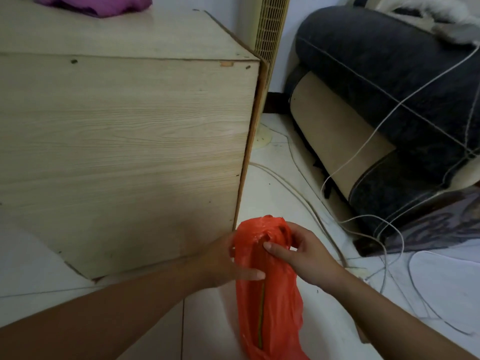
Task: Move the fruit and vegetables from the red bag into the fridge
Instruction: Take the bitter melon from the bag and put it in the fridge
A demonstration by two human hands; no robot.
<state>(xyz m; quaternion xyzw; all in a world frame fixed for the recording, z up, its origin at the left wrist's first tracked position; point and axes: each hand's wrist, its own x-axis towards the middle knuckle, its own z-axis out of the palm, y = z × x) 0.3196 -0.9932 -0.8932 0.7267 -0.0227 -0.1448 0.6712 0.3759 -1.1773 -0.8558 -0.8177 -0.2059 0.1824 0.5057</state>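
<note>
Two hands and two forearms were in view. The left hand [223,261] and the right hand [304,253] were bare. The left forearm [117,307] was uncovered along its whole visible length, up to the lower left frame edge. The right forearm [389,307] was likewise uncovered up to the lower right edge. The thumbnail [267,246] of the right hand was cut short. One fingernail [259,276] of the left hand showed, also short. Most of the left hand's fingers were hidden from view.
</note>
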